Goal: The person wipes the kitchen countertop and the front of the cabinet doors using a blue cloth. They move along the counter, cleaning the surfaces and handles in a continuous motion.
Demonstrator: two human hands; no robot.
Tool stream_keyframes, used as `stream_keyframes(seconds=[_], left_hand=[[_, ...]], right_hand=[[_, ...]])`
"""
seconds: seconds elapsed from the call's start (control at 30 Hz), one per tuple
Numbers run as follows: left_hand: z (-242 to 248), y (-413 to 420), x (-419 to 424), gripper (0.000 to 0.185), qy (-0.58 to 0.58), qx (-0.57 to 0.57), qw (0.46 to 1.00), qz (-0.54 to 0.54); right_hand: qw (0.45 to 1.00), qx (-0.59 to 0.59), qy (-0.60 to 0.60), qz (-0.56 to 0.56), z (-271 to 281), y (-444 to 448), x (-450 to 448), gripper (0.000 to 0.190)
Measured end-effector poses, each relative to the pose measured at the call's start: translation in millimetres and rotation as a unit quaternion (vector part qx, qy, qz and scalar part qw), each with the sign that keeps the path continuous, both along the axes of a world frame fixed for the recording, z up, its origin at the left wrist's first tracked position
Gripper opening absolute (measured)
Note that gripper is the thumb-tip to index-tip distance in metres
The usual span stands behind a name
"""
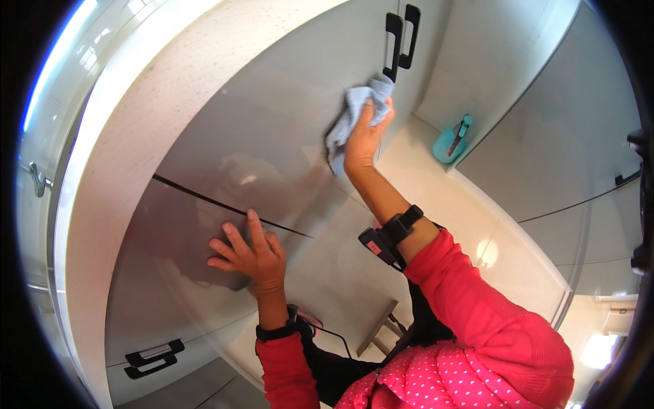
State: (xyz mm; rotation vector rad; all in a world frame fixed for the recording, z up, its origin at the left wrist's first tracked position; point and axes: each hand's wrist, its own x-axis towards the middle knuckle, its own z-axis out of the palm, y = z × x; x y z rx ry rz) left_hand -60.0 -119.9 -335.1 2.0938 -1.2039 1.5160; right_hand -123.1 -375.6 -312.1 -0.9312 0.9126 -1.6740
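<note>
A folded light blue-grey cloth [352, 120] is in my right hand [369, 135], pressed against a glossy grey cabinet door [286, 112]. The cloth's upper end meets the lower end of a black door handle [392, 43]. My left hand [260, 255] rests with spread fingers on the neighbouring grey door [153, 286], its fingertips at the dark gap between the two doors. Nothing is held in the left hand. Both wrists wear black straps, and the right one carries a small black device [380, 240].
A pale countertop [127, 117] curves along the left above the doors. On the beige tiled floor [419, 168], a turquoise spray bottle [450, 143] stands by the opposite cabinets [557, 133]. A small wooden stool [380, 330] is near my legs. More black handles [153, 358] stick out at lower left.
</note>
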Motion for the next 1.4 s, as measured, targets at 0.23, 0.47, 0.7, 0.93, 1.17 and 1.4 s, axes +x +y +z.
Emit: stream_keyframes(seconds=[0.23,0.47,0.7,0.93,1.17,1.4], left_hand=[[0.4,-5.6,-1.6,0.048,0.003,0.002,1.000,0.001],[-1.8,-9.0,-3.0,0.033,0.023,0.006,1.000,-0.015],[2.7,-14.1,-1.2,0.039,-0.007,0.007,1.000,-0.015],[3.3,-1.2,0.2,0.045,-0.001,-0.008,1.000,-0.012],[-3.4,-10.7,1.9,0.046,0.007,-0.011,1.000,-0.006],[-7.4,-10.6,3.4,0.046,0.008,-0.020,1.000,0.003]], right_hand=[[0.993,-0.099,0.059,0.005,11.8,16.3,1.1,0.051],[0.725,-0.645,0.202,0.129,59.6,78.3,-6.9,0.049],[0.795,-0.549,0.248,0.075,76.9,41.9,-19.5,0.052],[0.989,-0.114,0.048,0.079,71.0,1.7,-16.8,0.051],[0.885,-0.419,0.201,0.005,42.4,26.4,-15.2,0.065],[0.878,-0.433,0.193,0.069,37.9,19.9,-27.1,0.065]])
